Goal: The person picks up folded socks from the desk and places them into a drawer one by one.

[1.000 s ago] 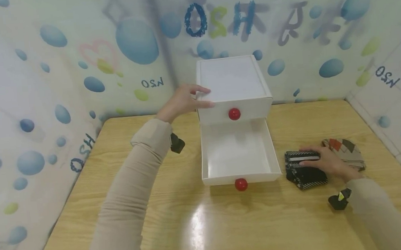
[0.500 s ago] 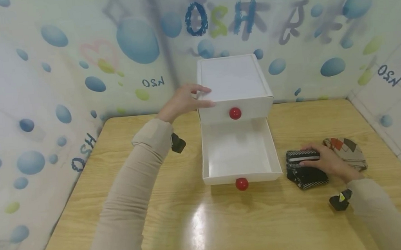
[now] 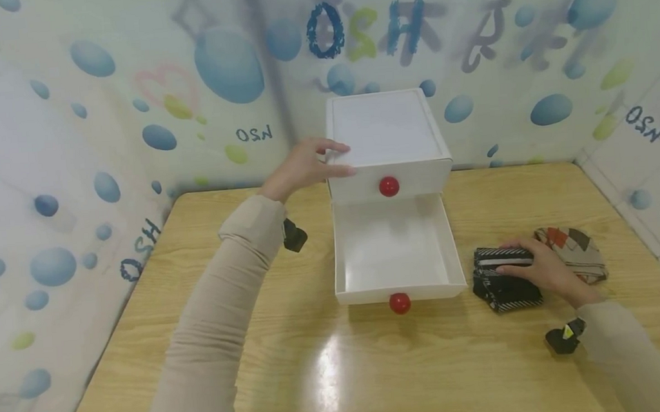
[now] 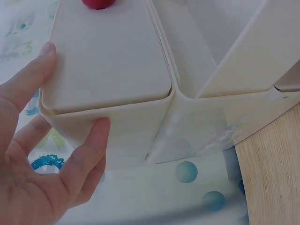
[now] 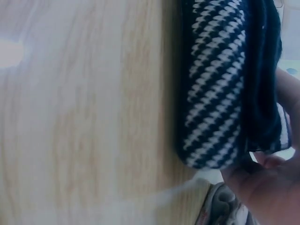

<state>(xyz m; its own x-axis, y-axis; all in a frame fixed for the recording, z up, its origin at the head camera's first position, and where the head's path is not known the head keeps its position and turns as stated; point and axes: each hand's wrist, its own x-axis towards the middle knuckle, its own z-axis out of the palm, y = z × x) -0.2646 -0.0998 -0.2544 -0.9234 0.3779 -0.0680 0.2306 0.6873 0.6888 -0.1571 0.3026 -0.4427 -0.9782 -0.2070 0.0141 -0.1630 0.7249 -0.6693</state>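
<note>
A white two-drawer cabinet point(image 3: 384, 127) with round red knobs stands at the back of the table, its lower drawer point(image 3: 394, 246) pulled out and bare inside. My left hand point(image 3: 304, 167) rests over the cabinet's front left corner. In the left wrist view, its straight, spread fingers point(image 4: 99, 136) touch the front edge and the side wall. To the right of the drawer, my right hand point(image 3: 546, 270) grips a folded black knitted cloth piece point(image 3: 508, 292) with white stripes. In the right wrist view, the striped knit point(image 5: 215, 89) partly hides the fingers.
A beige knitted piece point(image 3: 578, 254) with red and grey diamonds lies just beyond my right hand. The wooden table point(image 3: 436, 366) meets patterned walls at the back and both sides. The open drawer juts towards me between my arms.
The whole head view has shifted very slightly. Both hands keep their places on the cabinet and the black knitted piece.
</note>
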